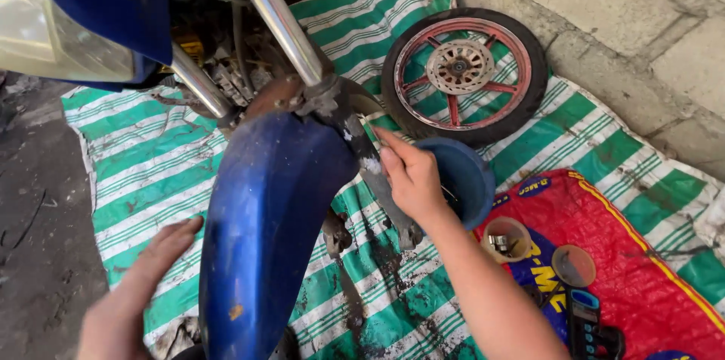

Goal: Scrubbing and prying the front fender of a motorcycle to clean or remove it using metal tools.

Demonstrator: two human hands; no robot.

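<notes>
A dirty blue front fender (264, 224) of a motorcycle hangs between two chrome fork tubes (276, 16), with no wheel under it. My right hand (411, 175) reaches in from the right and its fingertips touch the black lower fork leg (362, 149) beside the fender. My left hand (140, 281) is at the fender's left side, fingers spread, holding nothing that I can see. The removed wheel (462, 73), black tyre with red spokes and a brake disc, lies flat on the striped tarp behind my right hand.
A green-and-white striped tarp (143, 171) covers the ground. A blue bowl (464, 175) sits right behind my right hand. On a red sheet (634, 269) lie a small cup with metal parts (504, 239), a round lid (572, 264) and a dark tool. Concrete block wall at top right.
</notes>
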